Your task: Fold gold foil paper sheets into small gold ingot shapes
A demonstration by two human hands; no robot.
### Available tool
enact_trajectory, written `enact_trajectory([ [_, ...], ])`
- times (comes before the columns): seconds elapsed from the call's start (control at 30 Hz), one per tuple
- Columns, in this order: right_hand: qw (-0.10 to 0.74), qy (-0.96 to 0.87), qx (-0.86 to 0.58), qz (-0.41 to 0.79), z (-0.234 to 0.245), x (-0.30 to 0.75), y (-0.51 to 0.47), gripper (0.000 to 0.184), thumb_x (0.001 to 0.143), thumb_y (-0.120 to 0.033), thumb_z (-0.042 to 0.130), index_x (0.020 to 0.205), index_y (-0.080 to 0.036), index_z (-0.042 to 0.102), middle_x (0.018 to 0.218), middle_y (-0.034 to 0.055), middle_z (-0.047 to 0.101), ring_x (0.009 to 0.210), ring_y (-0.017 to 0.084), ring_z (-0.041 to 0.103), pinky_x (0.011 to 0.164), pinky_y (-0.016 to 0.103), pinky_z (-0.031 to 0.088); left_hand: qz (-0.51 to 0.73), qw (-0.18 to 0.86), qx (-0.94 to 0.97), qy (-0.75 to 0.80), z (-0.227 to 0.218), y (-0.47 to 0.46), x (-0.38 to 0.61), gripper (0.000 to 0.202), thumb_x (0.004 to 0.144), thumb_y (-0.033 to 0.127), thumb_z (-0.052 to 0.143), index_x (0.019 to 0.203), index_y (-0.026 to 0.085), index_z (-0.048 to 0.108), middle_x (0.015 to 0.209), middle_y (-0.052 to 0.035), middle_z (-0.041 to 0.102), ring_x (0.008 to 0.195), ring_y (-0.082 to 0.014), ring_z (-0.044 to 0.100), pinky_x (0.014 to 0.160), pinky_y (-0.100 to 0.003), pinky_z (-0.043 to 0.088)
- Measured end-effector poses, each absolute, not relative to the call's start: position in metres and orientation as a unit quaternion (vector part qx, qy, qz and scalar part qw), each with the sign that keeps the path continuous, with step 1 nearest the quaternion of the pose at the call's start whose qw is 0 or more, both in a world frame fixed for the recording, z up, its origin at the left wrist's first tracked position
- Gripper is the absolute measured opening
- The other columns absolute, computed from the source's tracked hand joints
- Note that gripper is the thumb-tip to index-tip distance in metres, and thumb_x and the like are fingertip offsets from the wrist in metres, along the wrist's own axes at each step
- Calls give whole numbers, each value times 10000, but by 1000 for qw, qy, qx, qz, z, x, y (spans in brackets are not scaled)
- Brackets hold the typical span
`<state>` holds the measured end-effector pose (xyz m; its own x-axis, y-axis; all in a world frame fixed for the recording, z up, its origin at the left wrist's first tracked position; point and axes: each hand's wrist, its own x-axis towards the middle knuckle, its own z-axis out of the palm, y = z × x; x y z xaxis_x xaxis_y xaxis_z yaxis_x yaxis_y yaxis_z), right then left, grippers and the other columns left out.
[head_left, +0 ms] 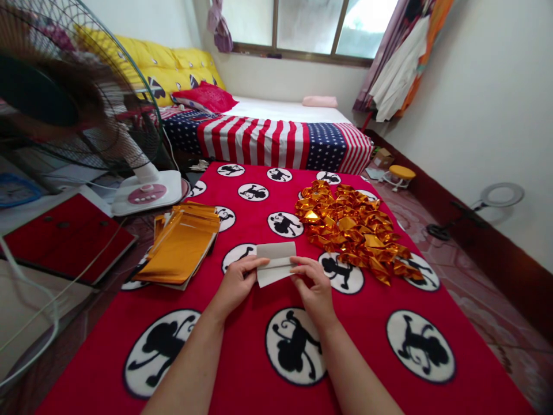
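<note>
My left hand (pixel 239 282) and my right hand (pixel 313 283) both pinch a small sheet of paper (pixel 275 262), white side up, folded along its middle, just above a red blanket (pixel 242 357) printed with black monkey figures in white circles. A stack of flat gold foil sheets (pixel 181 242) lies to the left of my hands. A heap of folded gold foil pieces (pixel 352 225) lies to the right and a little further away.
A standing fan (pixel 78 98) with its white base (pixel 147 193) stands at the left, beside a red board (pixel 64 236). A bed with a stars-and-stripes cover (pixel 268 138) lies beyond the blanket. A yellow stool (pixel 401 173) and a ring light (pixel 496 196) sit by the right wall.
</note>
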<state>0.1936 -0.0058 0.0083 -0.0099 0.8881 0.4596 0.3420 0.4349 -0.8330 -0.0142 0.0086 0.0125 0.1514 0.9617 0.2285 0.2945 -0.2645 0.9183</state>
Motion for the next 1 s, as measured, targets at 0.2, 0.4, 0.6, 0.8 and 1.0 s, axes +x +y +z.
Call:
enact_trajectory([
  [0.2,527,-649,-470,283,7,194,-6,227,760,-56,581,830,-242,691,1158,56,620,1117,225,564,978,402,427,443,370,660,481,12,8,-16,340,824,130,506,1065,190,738,1094,-78,704,1015,-189,654,900,-295,517],
  [0.4,537,-641,-457,303,6,194,-5,328,682,10,524,793,-240,706,1190,53,583,1159,225,539,987,382,428,447,366,652,491,11,9,-16,370,800,112,507,1083,193,731,1126,-80,694,1058,-202,638,925,-316,505],
  [0.6,549,-611,-473,319,1,195,-4,194,784,-101,592,804,-249,716,1172,59,577,1108,224,569,931,379,472,460,397,626,488,9,9,-16,395,788,121,524,1124,205,714,1153,-77,676,1084,-208,618,948,-330,492],
  [0.8,553,-588,-496,320,-4,197,-2,151,842,-180,582,808,-243,715,1168,69,587,1070,217,585,860,357,502,472,457,572,490,12,7,-13,440,778,166,546,1199,203,671,1249,-78,623,1096,-216,605,896,-326,532],
  [1.0,552,-581,-505,320,-5,198,0,200,836,-155,536,789,-232,715,1129,71,610,1069,226,581,868,390,506,498,484,531,485,22,4,-12,376,793,260,585,1137,172,708,1245,-99,629,1130,-249,591,874,-324,552],
])
